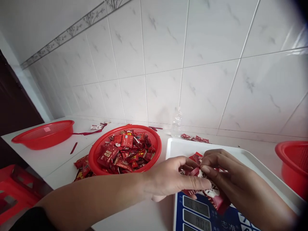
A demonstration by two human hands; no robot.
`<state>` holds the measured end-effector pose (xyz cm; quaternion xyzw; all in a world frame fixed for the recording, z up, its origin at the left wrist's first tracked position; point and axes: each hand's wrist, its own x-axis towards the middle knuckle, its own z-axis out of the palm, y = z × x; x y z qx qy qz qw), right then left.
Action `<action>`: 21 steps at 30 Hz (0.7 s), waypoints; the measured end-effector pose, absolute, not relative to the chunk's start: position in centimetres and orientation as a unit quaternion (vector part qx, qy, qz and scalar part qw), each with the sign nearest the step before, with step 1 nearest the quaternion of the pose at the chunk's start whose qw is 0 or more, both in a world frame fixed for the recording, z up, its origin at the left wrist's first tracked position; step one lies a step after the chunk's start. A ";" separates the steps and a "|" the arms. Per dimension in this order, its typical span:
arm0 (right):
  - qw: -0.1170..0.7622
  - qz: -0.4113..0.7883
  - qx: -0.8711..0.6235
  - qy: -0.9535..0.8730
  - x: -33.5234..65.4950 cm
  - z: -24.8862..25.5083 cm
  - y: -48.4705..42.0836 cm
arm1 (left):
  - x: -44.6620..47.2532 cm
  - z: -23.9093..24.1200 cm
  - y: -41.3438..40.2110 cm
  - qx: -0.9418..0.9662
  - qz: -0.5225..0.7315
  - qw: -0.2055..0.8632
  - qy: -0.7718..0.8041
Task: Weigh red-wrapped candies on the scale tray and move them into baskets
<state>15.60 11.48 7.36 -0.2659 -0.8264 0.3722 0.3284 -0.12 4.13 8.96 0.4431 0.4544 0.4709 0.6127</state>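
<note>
My left hand (172, 178) and my right hand (225, 170) meet over a blue-faced scale (199, 211) with a white tray (183, 146) on top. Both hands pinch a red pouch (215, 195) with white print, fingers closed on its upper edge. The pouch lies tilted over the front of the scale. More red packaging shows under the fingers. To the left, a red perforated basket (96, 150) holds several red snack packets (126, 149).
A second red basket (43, 133) sits at the far left of the white counter, a third (292, 160) at the right edge. Loose packets (81, 163) lie beside the middle basket. A clear bottle (177, 122) stands by the tiled wall. A red stool (14, 189) is below left.
</note>
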 end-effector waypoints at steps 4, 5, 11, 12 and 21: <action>0.337 0.352 -0.234 -0.841 15.3 7.1 11.1 | -0.2 8.1 3.9 0.453 0.470 0.593 0.472; 0.345 0.340 -0.231 -0.844 15.4 7.1 11.1 | -0.7 8.1 4.0 0.466 0.469 0.579 0.476; 0.393 0.294 -0.293 -0.820 16.9 7.5 12.1 | -7.6 10.9 4.8 0.540 0.490 0.384 0.566; 0.392 0.294 -0.297 -0.820 17.1 7.5 12.3 | -9.1 11.4 5.0 0.567 0.454 0.339 0.598; 0.399 0.245 -0.286 -0.836 16.8 7.7 12.4 | -18.2 7.9 8.3 0.644 -0.013 0.055 0.763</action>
